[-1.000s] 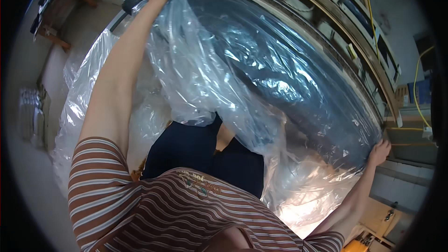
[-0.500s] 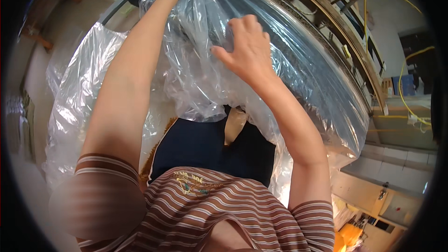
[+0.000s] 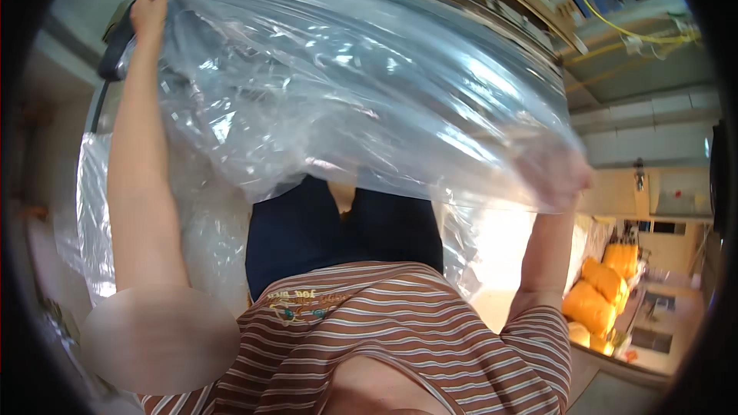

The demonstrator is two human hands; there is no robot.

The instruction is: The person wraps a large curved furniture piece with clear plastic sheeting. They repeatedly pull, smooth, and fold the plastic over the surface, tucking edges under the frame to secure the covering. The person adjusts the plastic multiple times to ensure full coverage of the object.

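A large sheet of clear plastic film (image 3: 346,100) stretches across in front of me, shiny and creased. At the far left, my left hand (image 3: 151,8) is closed on its gathered corner, and folds fan out from the grip. My right hand (image 3: 555,173) pinches the near right edge of the film, with part of the hand showing blurred through the plastic. Between the two hands the sheet is pulled fairly taut, its near edge hanging just above my dark trousers (image 3: 300,223).
Behind the film runs a long machine or bench with a wooden rail (image 3: 530,0). More loose plastic (image 3: 96,207) lies at the left. Yellow cable (image 3: 615,29) hangs at the far right. Several orange-yellow bundles (image 3: 592,307) stand at the right.
My left hand has moved further left with the film. My right hand, earlier open over the sheet, has swung right and nearer and now grips the edge. The bunched film is spread out.
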